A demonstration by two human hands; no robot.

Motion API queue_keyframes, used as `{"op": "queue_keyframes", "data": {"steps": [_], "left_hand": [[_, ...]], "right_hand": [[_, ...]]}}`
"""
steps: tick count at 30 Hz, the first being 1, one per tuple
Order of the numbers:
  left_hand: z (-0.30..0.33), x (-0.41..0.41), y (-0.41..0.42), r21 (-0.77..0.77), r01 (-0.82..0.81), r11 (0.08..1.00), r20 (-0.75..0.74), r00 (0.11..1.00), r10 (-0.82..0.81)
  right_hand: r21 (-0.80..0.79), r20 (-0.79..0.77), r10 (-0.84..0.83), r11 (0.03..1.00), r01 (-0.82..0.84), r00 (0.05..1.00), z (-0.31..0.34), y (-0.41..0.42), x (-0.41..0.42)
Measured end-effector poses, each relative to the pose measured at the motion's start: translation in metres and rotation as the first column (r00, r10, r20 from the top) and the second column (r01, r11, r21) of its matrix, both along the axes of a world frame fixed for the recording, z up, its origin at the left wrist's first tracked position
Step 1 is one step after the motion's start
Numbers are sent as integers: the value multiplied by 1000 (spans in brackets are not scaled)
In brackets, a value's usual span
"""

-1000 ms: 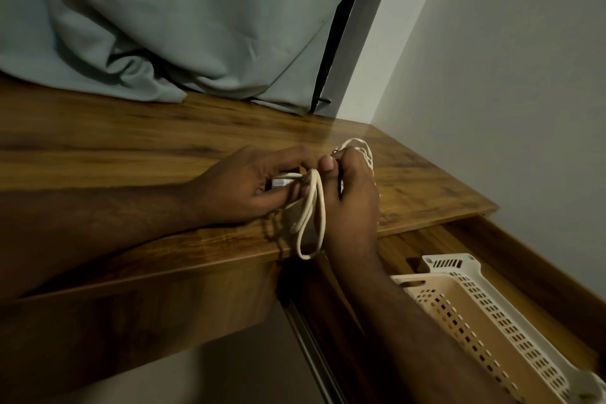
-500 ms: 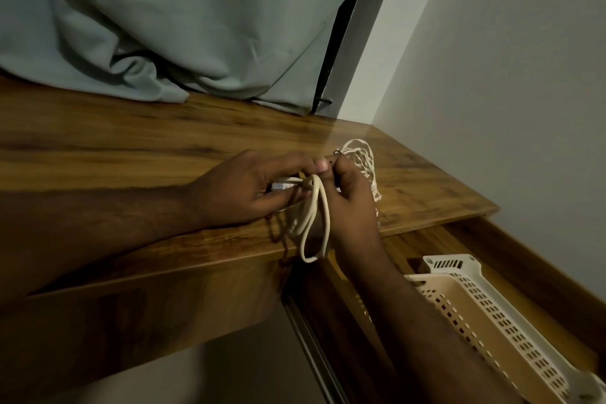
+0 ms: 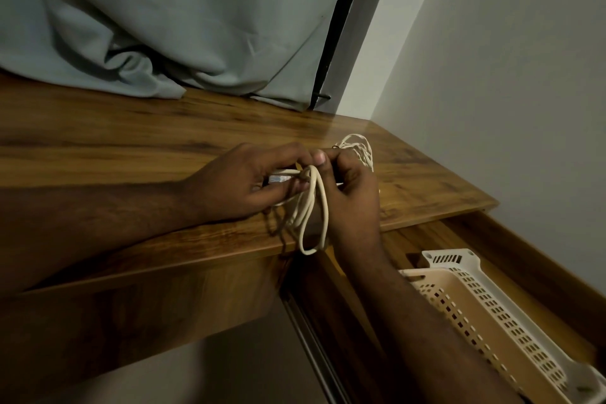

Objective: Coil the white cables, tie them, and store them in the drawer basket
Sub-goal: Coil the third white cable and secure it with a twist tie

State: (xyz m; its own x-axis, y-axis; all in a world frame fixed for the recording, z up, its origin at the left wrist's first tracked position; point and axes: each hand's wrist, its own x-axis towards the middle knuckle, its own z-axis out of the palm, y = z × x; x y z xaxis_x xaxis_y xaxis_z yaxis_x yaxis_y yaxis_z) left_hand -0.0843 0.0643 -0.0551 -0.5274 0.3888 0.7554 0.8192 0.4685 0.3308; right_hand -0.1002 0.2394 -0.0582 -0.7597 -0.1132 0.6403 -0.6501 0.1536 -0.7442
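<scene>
White cable coil (image 3: 311, 210) hangs pinched between left hand (image 3: 239, 184) and right hand (image 3: 352, 193), both clamped on it, long axis dropping below the knuckles. Drawer basket (image 3: 492, 315) lies below-right of the right hand, the nearer one; second cable bundle (image 3: 359, 149) sits just beyond its fingertips.

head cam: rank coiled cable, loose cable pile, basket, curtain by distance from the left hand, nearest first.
From the left hand:
1. coiled cable, in its grip, loops hanging over the desk edge.
2. loose cable pile, on the desk just beyond the right hand.
3. basket, lower right, in the open drawer.
4. curtain, at the desk's back; close to basket, uncertain.
</scene>
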Motion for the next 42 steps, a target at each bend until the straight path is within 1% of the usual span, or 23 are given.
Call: {"op": "queue_keyframes", "data": {"steps": [3, 6, 10, 15, 21, 26, 30, 33, 38, 42], "left_hand": [[0, -1, -1, 2, -5, 1000, 31, 1000, 5], [0, -3, -4, 32, -10, 999, 83, 997, 7], [0, -5, -4, 14, -31, 999, 57, 998, 30], [0, -4, -3, 46, -17, 999, 84, 996, 13], [0, -1, -2, 67, 31, 997, 113, 993, -38], [0, -1, -1, 75, 19, 997, 130, 991, -28], [0, -1, -1, 57, 7, 998, 117, 993, -14], [0, -1, -1, 42, 0, 999, 109, 994, -5], [-1, -4, -3, 23, -26, 999, 104, 994, 24], [-2, -3, -3, -1, 12, 1000, 124, 992, -12]], "right_hand": [[62, 22, 45, 997, -46, 999, 0, 4, -5], [89, 31, 62, 994, -64, 998, 2, 10, -9], [72, -16, 15, 997, -14, 1000, -1, 11, -10], [39, -61, -32, 999, 34, 998, -1, 9, -6], [98, -76, -55, 993, 62, 996, 0, 9, -7], [143, -129, -66, 986, 84, 989, 0, 9, -5], [193, -205, -133, 966, 173, 970, -3, 10, -5], [208, -245, -155, 956, 208, 957, -3, 10, -5], [238, -265, -131, 951, 196, 955, -3, 11, -7], [274, -277, -122, 941, 200, 953, -4, 11, -8]]}}
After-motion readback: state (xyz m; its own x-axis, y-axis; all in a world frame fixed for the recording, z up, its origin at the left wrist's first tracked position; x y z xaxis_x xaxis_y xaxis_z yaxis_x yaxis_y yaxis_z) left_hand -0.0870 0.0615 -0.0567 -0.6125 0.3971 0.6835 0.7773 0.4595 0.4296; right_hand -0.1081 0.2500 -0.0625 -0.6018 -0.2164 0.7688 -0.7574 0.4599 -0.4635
